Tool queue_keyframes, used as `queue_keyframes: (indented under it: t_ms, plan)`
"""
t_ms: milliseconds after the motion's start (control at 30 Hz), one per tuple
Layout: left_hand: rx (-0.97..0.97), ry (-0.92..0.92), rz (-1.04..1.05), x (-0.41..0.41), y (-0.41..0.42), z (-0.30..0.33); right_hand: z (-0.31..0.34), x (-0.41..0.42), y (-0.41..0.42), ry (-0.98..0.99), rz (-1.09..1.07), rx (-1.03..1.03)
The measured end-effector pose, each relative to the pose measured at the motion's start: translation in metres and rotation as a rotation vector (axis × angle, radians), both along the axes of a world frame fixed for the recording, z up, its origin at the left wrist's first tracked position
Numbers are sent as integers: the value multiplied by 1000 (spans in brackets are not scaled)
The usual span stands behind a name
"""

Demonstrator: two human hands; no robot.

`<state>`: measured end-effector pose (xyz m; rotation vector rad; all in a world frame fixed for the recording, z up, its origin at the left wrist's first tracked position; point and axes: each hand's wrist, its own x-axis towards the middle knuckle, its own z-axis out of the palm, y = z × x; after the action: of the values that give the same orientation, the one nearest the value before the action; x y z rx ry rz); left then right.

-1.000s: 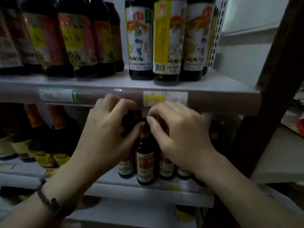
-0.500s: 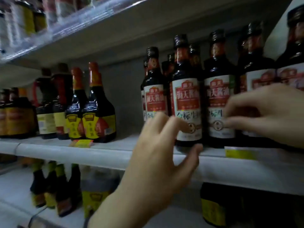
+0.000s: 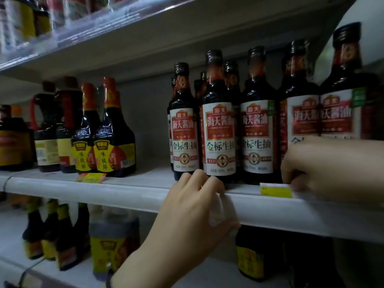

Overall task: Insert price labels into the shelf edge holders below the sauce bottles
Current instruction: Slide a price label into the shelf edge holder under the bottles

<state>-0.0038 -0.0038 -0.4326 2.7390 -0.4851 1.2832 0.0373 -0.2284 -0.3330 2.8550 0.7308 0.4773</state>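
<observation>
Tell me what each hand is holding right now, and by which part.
The left hand presses a white paper slip against the shelf edge holder, fingers over its top. The right hand pinches the yellow price label by its right end.

Since 1.0 s ago, the view has swung from the lower shelf rail up to a shelf of red-labelled bottles [image 3: 220, 140]. Both hands have left the small bottles below. Since 0.5 s ago, the left hand [image 3: 193, 206] has closed onto the rail [image 3: 124, 194], fingers over its top edge. The right hand [image 3: 332, 169] has dropped to the yellow label [image 3: 275, 190], touching its right end.
</observation>
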Motion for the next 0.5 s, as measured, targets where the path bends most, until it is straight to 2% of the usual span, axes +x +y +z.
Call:
queue_keyframes:
  t_ms: [133, 300, 500]
  plan:
    - [6, 29, 24, 4, -1, 4, 5, -7, 2, 74, -16, 26]
    - [17, 24, 49, 5, 2, 0, 5, -5, 3, 85, 65, 38]
    - [-24, 25, 22, 5, 5, -2, -2, -3, 12, 34, 192, 216]
